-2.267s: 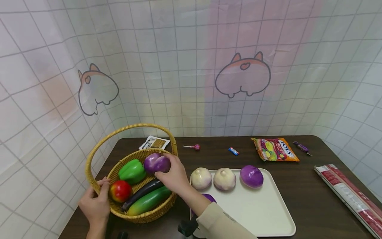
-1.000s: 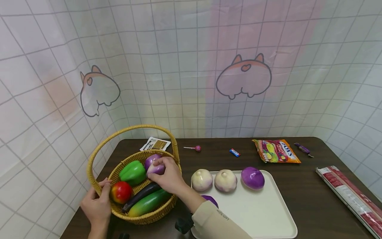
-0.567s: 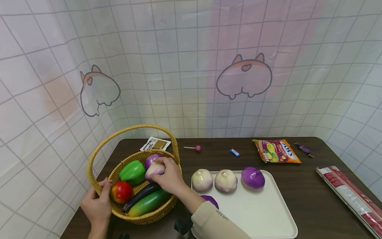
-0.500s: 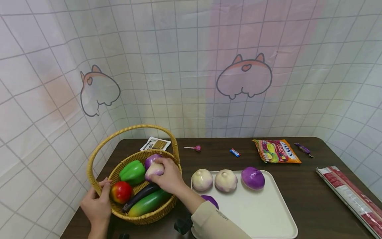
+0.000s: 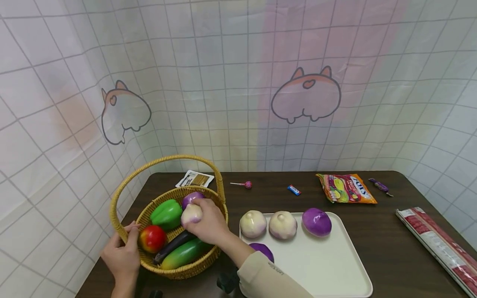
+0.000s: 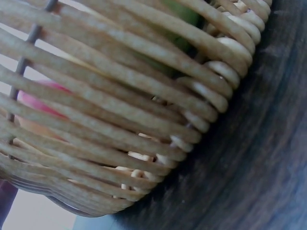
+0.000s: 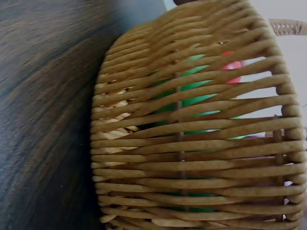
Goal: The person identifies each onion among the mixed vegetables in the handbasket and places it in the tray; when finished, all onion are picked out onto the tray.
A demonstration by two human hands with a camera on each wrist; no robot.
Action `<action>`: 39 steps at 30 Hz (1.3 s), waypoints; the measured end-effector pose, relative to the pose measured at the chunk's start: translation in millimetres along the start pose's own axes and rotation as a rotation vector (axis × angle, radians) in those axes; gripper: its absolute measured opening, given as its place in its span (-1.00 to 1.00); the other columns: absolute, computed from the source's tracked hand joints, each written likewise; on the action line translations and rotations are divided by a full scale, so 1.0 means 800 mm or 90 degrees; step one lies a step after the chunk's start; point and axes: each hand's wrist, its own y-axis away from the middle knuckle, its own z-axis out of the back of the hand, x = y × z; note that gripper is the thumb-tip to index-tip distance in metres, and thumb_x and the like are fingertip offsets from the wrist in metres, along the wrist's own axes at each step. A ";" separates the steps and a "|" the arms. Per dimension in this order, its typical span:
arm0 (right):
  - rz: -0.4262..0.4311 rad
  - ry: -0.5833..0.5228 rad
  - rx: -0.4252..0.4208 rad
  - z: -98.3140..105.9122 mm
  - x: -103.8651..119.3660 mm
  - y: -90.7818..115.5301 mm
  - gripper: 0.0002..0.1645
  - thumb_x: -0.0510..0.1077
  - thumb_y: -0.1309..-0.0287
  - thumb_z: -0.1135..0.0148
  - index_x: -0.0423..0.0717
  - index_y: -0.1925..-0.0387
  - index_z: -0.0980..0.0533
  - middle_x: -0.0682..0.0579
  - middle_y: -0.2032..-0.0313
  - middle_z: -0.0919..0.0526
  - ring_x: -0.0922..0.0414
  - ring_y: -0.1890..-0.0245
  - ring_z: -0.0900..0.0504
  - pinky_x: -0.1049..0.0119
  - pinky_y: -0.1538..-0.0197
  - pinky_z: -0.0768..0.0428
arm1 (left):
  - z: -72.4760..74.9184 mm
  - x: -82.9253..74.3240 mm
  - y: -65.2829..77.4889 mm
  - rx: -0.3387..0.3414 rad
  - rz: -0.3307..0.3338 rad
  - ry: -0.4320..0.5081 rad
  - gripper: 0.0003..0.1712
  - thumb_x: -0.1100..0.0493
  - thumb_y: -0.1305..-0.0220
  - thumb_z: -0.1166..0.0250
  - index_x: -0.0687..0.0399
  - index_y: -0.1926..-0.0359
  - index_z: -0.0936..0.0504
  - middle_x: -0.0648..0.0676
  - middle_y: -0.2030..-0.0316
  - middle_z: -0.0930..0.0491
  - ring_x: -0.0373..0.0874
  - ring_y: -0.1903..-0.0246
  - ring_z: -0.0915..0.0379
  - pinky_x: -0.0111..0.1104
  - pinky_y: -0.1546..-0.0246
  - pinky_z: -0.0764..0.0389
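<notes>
A yellow wicker basket (image 5: pixel 179 271) with a tall handle stands at the left of the table. My left hand (image 5: pixel 121 252) grips its rim at the handle's foot, thumb inside. Inside the basket, my right hand (image 5: pixel 210 223) holds a round purple-and-white onion (image 5: pixel 191 215), pale end up. Behind it sits a purple onion (image 5: pixel 191 198). A green bell pepper (image 5: pixel 166 214), a red-yellow apple-like fruit (image 5: pixel 152 239), a dark eggplant (image 5: pixel 173 246) and a green cucumber-like vegetable (image 5: pixel 186 254) fill the rest. Both wrist views show mostly the basket's woven wall (image 6: pixel 105 96).
A white tray (image 5: pixel 313 265) bears two pale onions (image 5: pixel 253 224) and two purple ones (image 5: pixel 316 222), one partly behind my sleeve. Along the back lie a white-brown packet (image 5: pixel 195 179), a lollipop (image 5: pixel 247 184), a small blue candy (image 5: pixel 294 190) and a candy bag (image 5: pixel 346 188).
The onion in my right hand has turned from its purple side to its pale end and come lower and slightly left in the basket. My left hand has stayed at the rim.
</notes>
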 end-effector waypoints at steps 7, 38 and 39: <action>0.023 -0.041 0.007 0.003 0.000 0.010 -0.28 -0.02 0.13 -0.47 0.00 -0.15 -0.49 -0.01 -0.11 -0.42 0.12 0.12 -0.48 0.29 0.18 -0.52 | -0.001 0.001 0.001 -0.012 -0.008 -0.025 -0.93 0.36 -0.10 -0.42 0.36 0.42 -0.75 0.24 0.40 -0.73 -0.56 0.33 -0.60 -0.71 0.25 -0.48; 0.149 -0.220 -0.003 0.088 -0.008 0.095 -0.29 -0.25 0.11 -0.32 0.27 -0.15 -0.47 0.19 -0.17 -0.40 0.13 -0.06 -0.49 0.25 -0.06 -0.53 | 0.002 -0.001 0.001 0.015 0.012 -0.006 -0.88 0.35 -0.16 -0.38 0.40 0.39 -0.74 0.20 0.41 -0.74 -0.53 0.30 -0.61 -0.70 0.23 -0.50; 0.151 -0.223 -0.002 0.092 -0.013 0.097 -0.29 -0.26 0.10 -0.32 0.26 -0.16 -0.47 0.18 -0.18 -0.41 0.13 -0.07 -0.49 0.25 -0.06 -0.54 | 0.001 -0.002 0.001 0.017 0.011 -0.003 -0.88 0.35 -0.16 -0.38 0.41 0.39 -0.74 0.21 0.42 -0.74 -0.53 0.29 -0.61 -0.70 0.23 -0.51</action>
